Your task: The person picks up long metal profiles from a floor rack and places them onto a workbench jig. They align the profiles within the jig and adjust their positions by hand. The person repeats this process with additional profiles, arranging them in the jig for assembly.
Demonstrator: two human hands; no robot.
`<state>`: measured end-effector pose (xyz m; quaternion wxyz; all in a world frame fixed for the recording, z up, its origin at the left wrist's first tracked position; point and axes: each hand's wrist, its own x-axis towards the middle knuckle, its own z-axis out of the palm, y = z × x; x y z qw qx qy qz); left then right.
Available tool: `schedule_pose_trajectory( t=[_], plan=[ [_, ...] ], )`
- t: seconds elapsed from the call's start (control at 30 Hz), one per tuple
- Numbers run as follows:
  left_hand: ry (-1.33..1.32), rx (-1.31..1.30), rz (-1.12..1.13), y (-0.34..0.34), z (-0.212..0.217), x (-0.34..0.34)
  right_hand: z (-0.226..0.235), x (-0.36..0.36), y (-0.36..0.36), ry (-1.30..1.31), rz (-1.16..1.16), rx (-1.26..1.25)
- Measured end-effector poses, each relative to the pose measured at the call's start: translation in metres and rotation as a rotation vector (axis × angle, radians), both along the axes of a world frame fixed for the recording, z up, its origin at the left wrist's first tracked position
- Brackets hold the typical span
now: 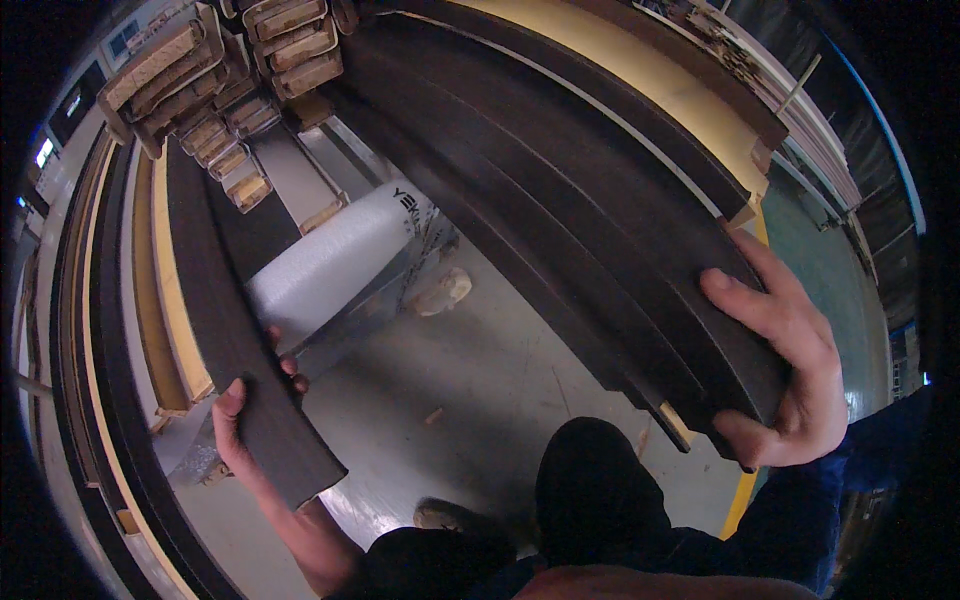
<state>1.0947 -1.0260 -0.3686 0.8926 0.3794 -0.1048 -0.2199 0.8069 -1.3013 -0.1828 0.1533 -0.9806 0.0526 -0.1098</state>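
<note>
My left hand (250, 430) is closed around the near end of a long dark brown strip (235, 330), thumb on top and fingertips showing at its right edge. The strip runs away from me toward the far left. On the right, my right hand (795, 350) grips the near end of a dark brown profiled board (720, 310), thumb side and fingers pressing on its edges. This board lies along several similar dark boards (560, 230) whose near ends are staggered. One end shows a pale core.
A white foam-wrapped roll (340, 260) lies between the strip and the boards. Bundled channel-shaped pieces (165, 75) are stacked at the far left. More long strips (100, 330) line the left side. Grey floor (440, 370) shows below, with my dark shoe (600, 480) on it.
</note>
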Motion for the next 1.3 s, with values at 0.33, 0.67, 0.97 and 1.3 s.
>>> schedule_pose_trajectory(
  t=[0.33, 0.67, 0.97, 1.3],
  plan=[
    [0.011, -0.027, -0.009, 0.001, -0.001, 0.000, 0.002, -0.003, -0.003, 0.044, 0.002, -0.028],
    [0.009, -0.049, -0.019, 0.002, -0.004, 0.001, 0.002, -0.002, -0.002, 0.036, -0.001, -0.017],
    [0.031, -0.053, -0.023, 0.002, -0.007, 0.002, 0.007, 0.000, 0.007, 0.008, -0.038, 0.142],
    [0.019, 0.039, -0.049, 0.005, -0.007, 0.006, 0.009, -0.015, -0.004, -0.136, 0.035, 0.412]
  ],
)
